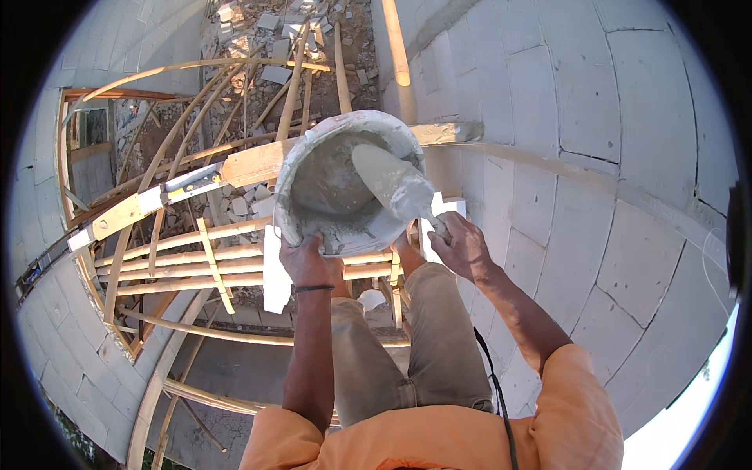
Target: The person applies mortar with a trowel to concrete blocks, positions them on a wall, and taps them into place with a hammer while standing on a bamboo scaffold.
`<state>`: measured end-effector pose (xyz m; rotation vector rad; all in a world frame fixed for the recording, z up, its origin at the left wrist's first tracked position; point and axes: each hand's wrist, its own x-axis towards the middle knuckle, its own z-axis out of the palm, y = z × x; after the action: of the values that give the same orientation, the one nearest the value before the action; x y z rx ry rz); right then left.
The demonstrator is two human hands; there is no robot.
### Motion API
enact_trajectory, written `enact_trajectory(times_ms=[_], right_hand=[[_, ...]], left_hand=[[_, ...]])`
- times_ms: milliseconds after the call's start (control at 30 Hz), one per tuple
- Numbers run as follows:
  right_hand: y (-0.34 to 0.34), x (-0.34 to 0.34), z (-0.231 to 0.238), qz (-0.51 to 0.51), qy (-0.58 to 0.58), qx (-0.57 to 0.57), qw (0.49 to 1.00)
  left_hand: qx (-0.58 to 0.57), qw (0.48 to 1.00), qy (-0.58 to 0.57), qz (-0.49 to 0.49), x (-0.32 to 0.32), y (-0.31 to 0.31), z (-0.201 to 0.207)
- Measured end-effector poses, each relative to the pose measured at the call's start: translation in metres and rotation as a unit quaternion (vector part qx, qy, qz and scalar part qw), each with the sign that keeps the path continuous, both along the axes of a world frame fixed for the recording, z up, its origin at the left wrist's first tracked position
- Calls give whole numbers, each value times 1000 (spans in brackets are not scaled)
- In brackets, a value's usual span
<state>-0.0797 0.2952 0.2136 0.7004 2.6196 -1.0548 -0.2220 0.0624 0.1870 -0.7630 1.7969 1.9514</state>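
Note:
A round mortar-caked pan [313,141] is held up in front of me, tilted so its grey inside faces me. My left hand [307,260] grips its near rim from below. My right hand [462,247] holds the handle of a trowel [392,184], whose grey-coated blade lies inside the pan, pointing up and left. Wet grey mortar clings to the pan's lower wall. I stand high on a scaffold, with my legs in grey-brown trousers below the pan.
A wall of large pale blocks [595,157] rises on the right. Bamboo poles and wooden planks [188,258] form the scaffold beneath me. A spirit level [192,182] rests on a plank at left. Rubble and broken blocks [266,47] lie on the ground far below.

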Motion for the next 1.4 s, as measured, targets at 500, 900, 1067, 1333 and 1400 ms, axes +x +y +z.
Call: enact_trajectory(times_ms=[500, 900, 1067, 1333, 1400], right_hand=[[105, -1, -122, -579, 81, -401, 705], [269, -46, -240, -743, 330, -520, 262], [266, -42, -207, -762, 363, -491, 218], [341, -26, -234, -766, 99, -470, 427], [323, -56, -213, -754, 58, -462, 462]], left_hand=[[-88, 996, 13, -17, 17, -44, -18], [-244, 966, -88, 14, 80, -43, 64], [-203, 972, -119, 9, 107, -43, 64], [-89, 989, -118, -20, 132, -29, 42], [-102, 988, -116, 10, 127, -26, 45]])
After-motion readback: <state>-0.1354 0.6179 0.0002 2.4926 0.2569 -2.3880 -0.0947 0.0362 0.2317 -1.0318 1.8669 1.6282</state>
